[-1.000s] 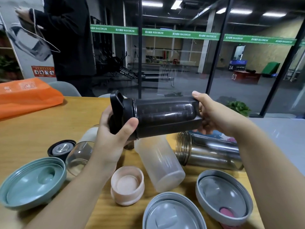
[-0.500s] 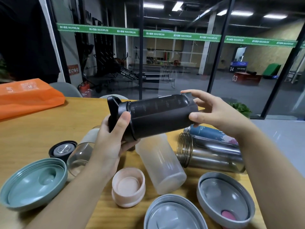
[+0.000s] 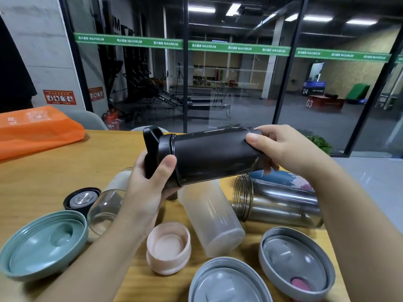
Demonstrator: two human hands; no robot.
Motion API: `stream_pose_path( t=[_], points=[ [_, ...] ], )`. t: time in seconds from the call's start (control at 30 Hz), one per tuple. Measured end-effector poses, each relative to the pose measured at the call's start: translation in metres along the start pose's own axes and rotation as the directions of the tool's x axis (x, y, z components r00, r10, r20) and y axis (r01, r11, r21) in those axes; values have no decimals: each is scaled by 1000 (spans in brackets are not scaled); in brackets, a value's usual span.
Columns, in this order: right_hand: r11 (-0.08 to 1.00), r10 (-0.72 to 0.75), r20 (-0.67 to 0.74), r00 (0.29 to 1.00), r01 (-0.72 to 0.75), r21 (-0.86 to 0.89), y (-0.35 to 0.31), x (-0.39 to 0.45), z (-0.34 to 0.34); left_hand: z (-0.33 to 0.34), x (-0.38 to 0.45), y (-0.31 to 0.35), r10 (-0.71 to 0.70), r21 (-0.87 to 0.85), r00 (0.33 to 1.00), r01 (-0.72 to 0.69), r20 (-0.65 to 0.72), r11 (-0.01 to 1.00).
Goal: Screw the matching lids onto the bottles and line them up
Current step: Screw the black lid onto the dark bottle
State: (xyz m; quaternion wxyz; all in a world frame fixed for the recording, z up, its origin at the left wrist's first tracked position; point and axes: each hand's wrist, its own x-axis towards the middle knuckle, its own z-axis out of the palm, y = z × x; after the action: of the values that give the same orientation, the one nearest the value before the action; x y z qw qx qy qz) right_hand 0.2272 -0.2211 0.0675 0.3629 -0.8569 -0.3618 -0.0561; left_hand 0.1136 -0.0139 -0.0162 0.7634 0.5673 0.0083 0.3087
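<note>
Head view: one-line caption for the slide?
Left hand grips black lid, right hand holds black bottle over table.

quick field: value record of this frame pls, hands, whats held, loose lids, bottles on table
held: black bottle, sideways above the table, black lid on
left hand: grips the lid end
right hand: grips the base end
loose lids: green lid, pink lid, two grey lids, small black cap
lying bottles: frosted bottle, steel bottle, clear glass bottle
surface: wooden table
</note>
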Motion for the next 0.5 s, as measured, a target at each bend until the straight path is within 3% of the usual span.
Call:
stream_pose_path(
  t=[0.23, 0.37, 0.5],
  points=[
    [998, 35, -2, 999, -35, -45, 7, 3, 1, 0, 0, -5, 37, 24, 999, -38, 29, 999],
    [991, 97, 92, 991, -105, 87, 7, 2, -1, -3, -1, -8, 104, 87, 995, -104, 7, 991],
    [986, 152, 164, 975, -161, 44, 6, -2, -6, -4, -5, -5, 201, 174, 977, -210, 68, 962]
  ],
)
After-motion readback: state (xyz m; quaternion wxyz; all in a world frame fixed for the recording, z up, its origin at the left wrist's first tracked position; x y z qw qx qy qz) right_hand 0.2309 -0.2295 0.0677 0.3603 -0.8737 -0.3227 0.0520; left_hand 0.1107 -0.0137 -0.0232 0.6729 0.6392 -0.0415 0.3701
